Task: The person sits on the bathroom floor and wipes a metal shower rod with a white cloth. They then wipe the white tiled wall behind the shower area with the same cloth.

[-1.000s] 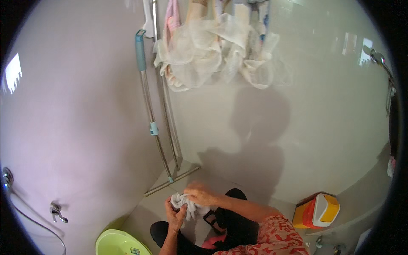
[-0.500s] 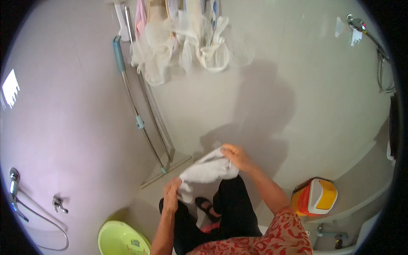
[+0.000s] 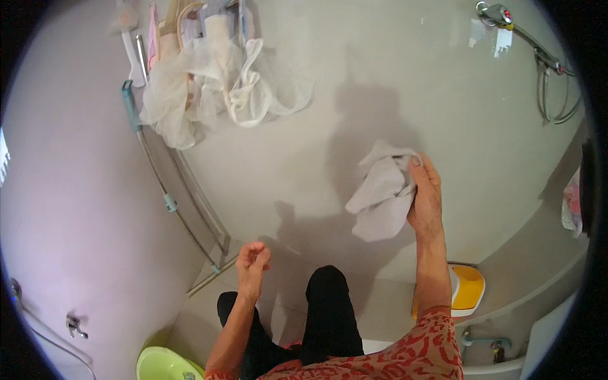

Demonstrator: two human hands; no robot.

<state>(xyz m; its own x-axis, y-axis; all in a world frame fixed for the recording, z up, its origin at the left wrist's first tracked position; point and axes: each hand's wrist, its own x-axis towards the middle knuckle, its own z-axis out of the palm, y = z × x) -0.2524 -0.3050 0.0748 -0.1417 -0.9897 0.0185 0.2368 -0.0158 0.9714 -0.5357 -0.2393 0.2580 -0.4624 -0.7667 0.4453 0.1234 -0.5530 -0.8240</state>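
A whitish cloth (image 3: 383, 193) hangs bunched and folded in front of the pale wall. My right hand (image 3: 425, 196) grips it at its right edge, thumb on top, with the arm stretched out. Lower and to the left, my left hand (image 3: 253, 263) is raised over my knee, apart from the cloth. Its fingers are curled in and nothing shows in them.
A mop (image 3: 170, 202) leans in the corner. Net sponges (image 3: 221, 82) hang on the wall. A green basin (image 3: 166, 364) stands at lower left, a yellow-and-white bin (image 3: 467, 288) at right. Showers (image 3: 497, 14) and a tap (image 3: 76, 326) are wall-mounted.
My left hand has let go of the cloth. My right hand has carried it up and to the right, and it now hangs bunched instead of stretched between both hands. The view has shifted right.
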